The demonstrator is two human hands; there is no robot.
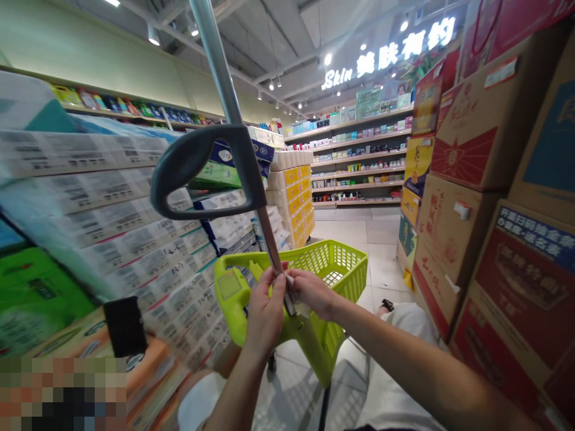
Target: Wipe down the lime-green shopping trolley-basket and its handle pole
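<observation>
A silver metal pole (272, 239) leans across the middle of the view, with a dark grey loop handle (252, 167) partway up it. Its lower end is beside a lime-green shopping basket trolley (354, 263); whether the two are joined, I cannot tell. My left hand (265, 308) is closed around the lower pole, its thumb pressed against the metal. On the pole's other side my right hand (312, 291) pinches a small whitish piece, like a tissue or wipe, (303, 309) against the pole. The fingers of both hands meet there and partly hide that piece.
Stacked wrapped paper packs (112, 203) rise on the left, with a black phone-like object (126, 326) on orange packs below. Cardboard cartons (467, 131) are piled close on the right. Stocked shelves (359, 161) stand at the back beyond a tiled floor (348, 230).
</observation>
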